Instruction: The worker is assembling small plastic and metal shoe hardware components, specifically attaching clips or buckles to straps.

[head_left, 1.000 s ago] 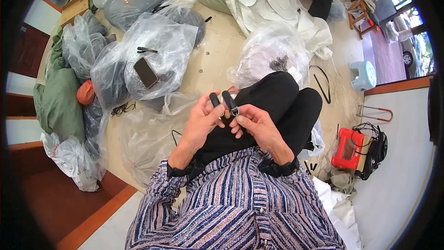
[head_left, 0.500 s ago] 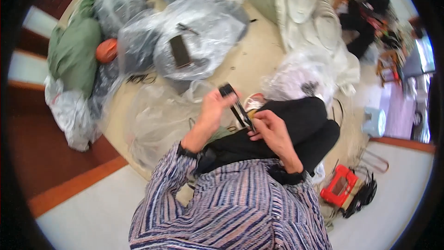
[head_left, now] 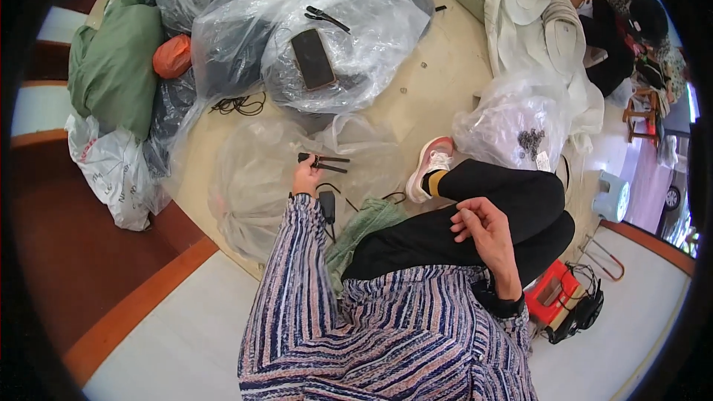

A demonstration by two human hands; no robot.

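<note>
My left hand [head_left: 305,177] is stretched out over a crumpled clear plastic bag [head_left: 252,152], closed on a black two-pronged strap piece [head_left: 330,162]. Its two narrow ends point right. Over my black-trousered thigh hovers my right hand [head_left: 489,234], fingers curled and drawn together, with nothing visible in them. A similar black forked piece [head_left: 327,19] lies on the large clear plastic sack [head_left: 371,44], beside a dark phone [head_left: 313,59]. Below my left hand sits a small black box with a cord [head_left: 327,206], next to green woven cloth [head_left: 364,232].
Grey plastic-wrapped bundles, a green sack [head_left: 115,74] and an orange bag [head_left: 172,56] stand at the left. White straps [head_left: 562,44] and a clear bag of small dark parts [head_left: 512,115] lie right. A co-worker [head_left: 639,30] sits far right, near a blue stool [head_left: 610,197].
My hands have parted. The left has moved left and away from my lap with the black strap piece, while the right has let go of it and moved right over my thigh.
</note>
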